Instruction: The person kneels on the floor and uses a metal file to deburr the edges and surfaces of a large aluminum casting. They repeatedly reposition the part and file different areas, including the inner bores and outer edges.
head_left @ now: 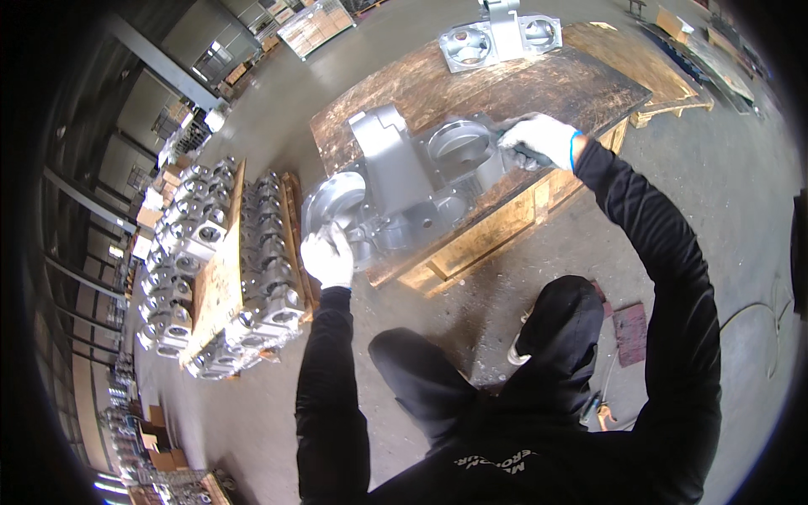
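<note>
A large silver-grey metal casting [394, 164] lies before me at the near edge of a worn wooden work surface [404, 82]. It has a round opening at either end and a raised, arched block between them. My left hand [328, 255], in a white glove, grips its left end beside one ring. At the opposite end, my right hand [536, 142] holds the casting's right edge; its glove has a grey-green palm and a blue cuff. The right fingertips are partly hidden against the metal. Farther back on the same surface rests a similar casting [505, 38].
Rows of smaller metal castings [271, 233] stand on a pallet to the left, with an upright wooden board [221, 278] between them. A reddish mat [630, 334] and an air blow gun [605, 413] lie on the floor by my right leg. A hose [770, 322] trails farther right.
</note>
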